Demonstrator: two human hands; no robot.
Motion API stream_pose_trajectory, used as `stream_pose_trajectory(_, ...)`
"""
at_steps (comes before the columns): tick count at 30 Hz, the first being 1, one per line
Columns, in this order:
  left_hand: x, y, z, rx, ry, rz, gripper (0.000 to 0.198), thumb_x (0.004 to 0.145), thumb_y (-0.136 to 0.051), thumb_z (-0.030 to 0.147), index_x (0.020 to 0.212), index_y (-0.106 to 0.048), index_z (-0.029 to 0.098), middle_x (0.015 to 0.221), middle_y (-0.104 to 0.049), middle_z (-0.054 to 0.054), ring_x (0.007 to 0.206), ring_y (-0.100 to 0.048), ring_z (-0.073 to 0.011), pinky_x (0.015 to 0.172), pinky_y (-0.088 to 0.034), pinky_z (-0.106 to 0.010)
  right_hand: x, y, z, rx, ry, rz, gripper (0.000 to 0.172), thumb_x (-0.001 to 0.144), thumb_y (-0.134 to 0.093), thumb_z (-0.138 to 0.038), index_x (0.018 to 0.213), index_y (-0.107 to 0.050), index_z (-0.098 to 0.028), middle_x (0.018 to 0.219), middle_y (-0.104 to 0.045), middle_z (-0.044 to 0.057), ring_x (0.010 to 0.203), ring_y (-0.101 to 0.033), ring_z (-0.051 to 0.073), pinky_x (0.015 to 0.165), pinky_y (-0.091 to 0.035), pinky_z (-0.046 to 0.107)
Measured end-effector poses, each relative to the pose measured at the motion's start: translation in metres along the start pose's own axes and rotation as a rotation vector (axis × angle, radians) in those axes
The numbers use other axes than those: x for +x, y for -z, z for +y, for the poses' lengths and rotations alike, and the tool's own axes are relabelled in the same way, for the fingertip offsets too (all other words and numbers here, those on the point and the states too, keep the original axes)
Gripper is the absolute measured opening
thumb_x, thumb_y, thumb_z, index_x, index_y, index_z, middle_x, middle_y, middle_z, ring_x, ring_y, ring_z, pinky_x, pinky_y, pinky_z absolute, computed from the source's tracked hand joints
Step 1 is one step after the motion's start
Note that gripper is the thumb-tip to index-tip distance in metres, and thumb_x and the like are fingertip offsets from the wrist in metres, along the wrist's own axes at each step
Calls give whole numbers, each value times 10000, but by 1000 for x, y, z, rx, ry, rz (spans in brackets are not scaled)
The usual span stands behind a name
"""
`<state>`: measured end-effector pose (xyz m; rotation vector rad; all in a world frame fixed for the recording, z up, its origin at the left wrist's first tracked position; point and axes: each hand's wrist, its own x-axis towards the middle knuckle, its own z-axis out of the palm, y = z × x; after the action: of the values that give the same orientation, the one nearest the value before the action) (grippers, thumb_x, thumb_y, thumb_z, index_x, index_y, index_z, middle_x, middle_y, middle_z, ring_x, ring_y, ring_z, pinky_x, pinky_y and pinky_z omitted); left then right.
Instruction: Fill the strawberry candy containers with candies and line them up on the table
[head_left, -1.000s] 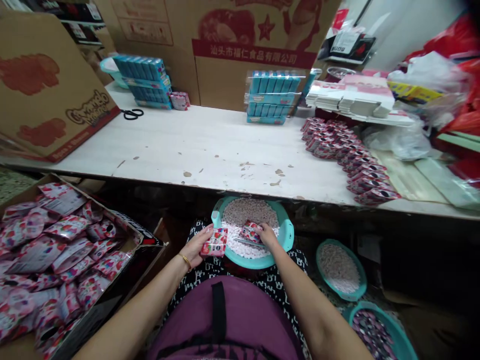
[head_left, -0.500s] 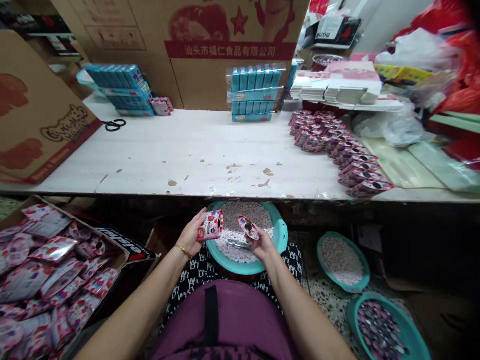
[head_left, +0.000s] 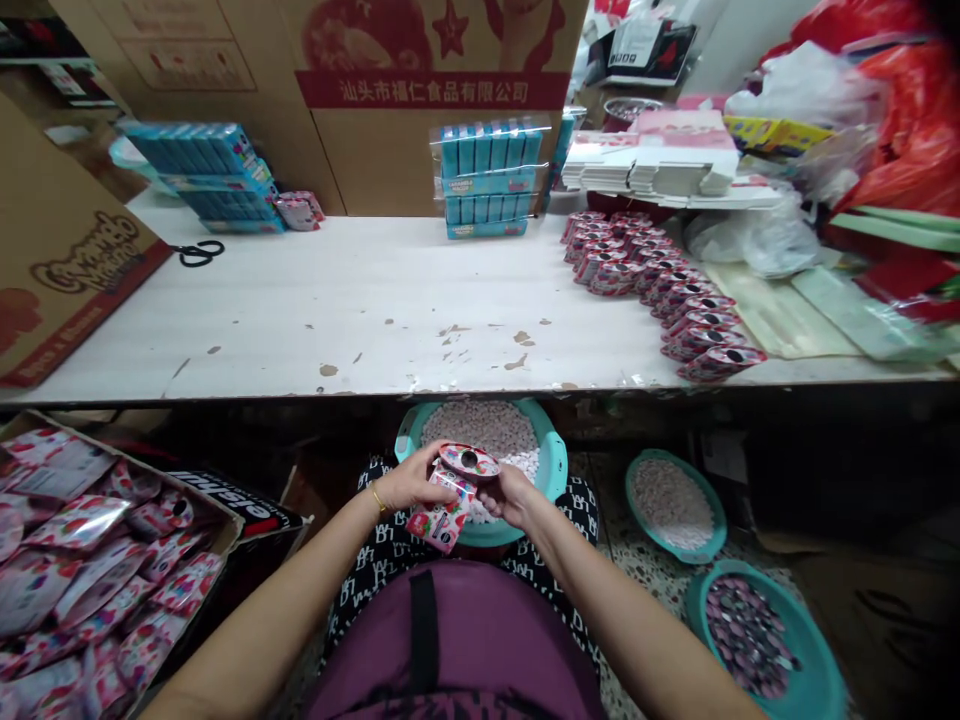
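Over the teal tub, my left hand is closed around a pink strawberry-print packet that hangs tilted with its printed face up. Just above it, touching, lies a second, puffed packet with a black oval spot on its top edge; my left fingers reach its left end. My right hand is closed with curled fingers at that packet's right end. Below both hands, the teal tub on my lap is full of small pale pieces. The packets and hands hide part of its contents.
A carton of similar packets stands at left. Rows of upright packets line the white table's right side. Scissors, blue packs and large cardboard boxes stand behind. Teal basins sit on the floor at right.
My hands have come together, bringing the two packets into contact. The left packet has tipped downward. A metal scoop seen earlier in the tub is now hidden. The view has shifted slightly.
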<state>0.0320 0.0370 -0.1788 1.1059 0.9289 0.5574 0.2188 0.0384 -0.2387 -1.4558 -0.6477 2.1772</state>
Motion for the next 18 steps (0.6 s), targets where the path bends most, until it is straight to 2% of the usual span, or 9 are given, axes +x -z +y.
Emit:
stream_pose_trajectory(1, 0, 2, -8, -6, 4, 43, 607, 578, -705, 202, 1131, -457, 178, 1003, -580, -51, 878, -551, -181, 770, -443, -292, 2, 4, 0, -168, 26, 52, 342, 824, -329, -392, 713, -539, -146, 490, -539, 18, 404, -472, 103, 401, -366, 205)
stream_pose_trajectory(3, -1, 7, -26, -11, 5, 125, 536, 614, -672, 212, 1109, -474, 165, 963, -586, -46, 827, -559, -163, 741, -447, -280, 6, 13, 3, -519, 90, 155, 232, 802, -417, -318, 831, -568, -144, 765, -629, 78, 715, -587, 162, 626, -441, 260)
stream_pose_trajectory(5, -7, 12, -42, 25, -21, 210, 495, 622, -661, 210, 1089, -505, 160, 999, -581, -58, 857, -559, -171, 761, -444, -285, 10, 18, 10, -835, 140, 216, 174, 762, -477, -198, 890, -576, -136, 1046, -582, 132, 1044, -491, 226, 842, -376, 314)
stream_pose_trajectory(7, -16, 19, -53, 76, -72, 301, 471, 608, -673, 206, 1057, -540, 155, 1058, -565, -75, 928, -543, -192, 812, -430, -296, 14, 22, 18, -1105, 163, 239, 191, 761, -447, -123, 891, -587, -121, 1151, -519, 168, 1167, -378, 259, 927, -297, 359)
stream_pose_trajectory(9, -25, 25, -58, 103, -103, 374, 462, 595, -688, 210, 1034, -557, 152, 1061, -566, -81, 945, -538, -198, 836, -422, -305, 16, 28, 23, -1304, 165, 248, 241, 786, -379, -93, 885, -597, -124, 1116, -539, 169, 1135, -413, 257, 912, -303, 370)
stream_pose_trajectory(12, -38, 34, -56, 66, -71, 454, 474, 589, -700, 235, 1029, -547, 148, 975, -593, -65, 865, -559, -179, 803, -440, -311, 17, 41, 19, -1461, 165, 299, 308, 806, -324, -86, 949, -587, -156, 1013, -592, 129, 992, -525, 224, 818, -364, 332)
stream_pose_trajectory(15, -45, 38, -49, -29, -10, 520, 497, 586, -706, 260, 1032, -523, 143, 929, -603, -49, 776, -569, -150, 741, -462, -294, 21, 45, 13, -1511, 174, 381, 357, 822, -290, -90, 1062, -544, -163, 977, -608, 127, 949, -549, 211, 779, -372, 315)
stream_pose_trajectory(18, -47, 38, -42, -91, 30, 564, 519, 567, -718, 273, 1029, -517, 147, 880, -613, -32, 712, -572, -134, 683, -473, -272, 34, 34, 14, -1495, 172, 407, 334, 824, -313, -119, 1043, -563, -146, 958, -619, 141, 924, -558, 209, 751, -378, 305)
